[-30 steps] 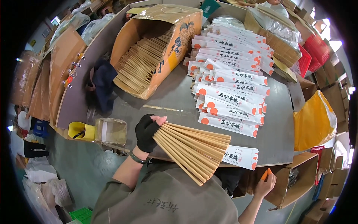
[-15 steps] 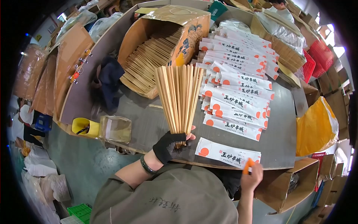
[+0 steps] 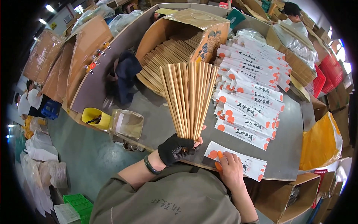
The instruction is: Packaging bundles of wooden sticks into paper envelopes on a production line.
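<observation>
My left hand (image 3: 174, 150), in a black fingerless glove with a dark bangle at the wrist, is closed round the lower ends of a bundle of wooden chopsticks (image 3: 190, 100). Their upper ends fan out above the table. My right hand (image 3: 230, 170) wears orange finger cots on its thumb and a finger. Its fingers rest apart on a white paper sleeve (image 3: 256, 168) with orange dots and dark lettering, at the table's near edge. Beyond it lies a large overlapping pile of the same paper sleeves (image 3: 248, 108).
A cardboard box (image 3: 147, 44) on its side holds many loose chopsticks (image 3: 167, 56). At left are a dark cloth (image 3: 125, 76), a yellow holder (image 3: 96, 118) and a clear bin (image 3: 127, 124). An open carton (image 3: 305, 186) stands at lower right; another person (image 3: 292, 18) is at far right.
My right hand has moved left along the paper sleeve, from its right end towards its left part. The view has shifted; my left hand still holds the chopsticks.
</observation>
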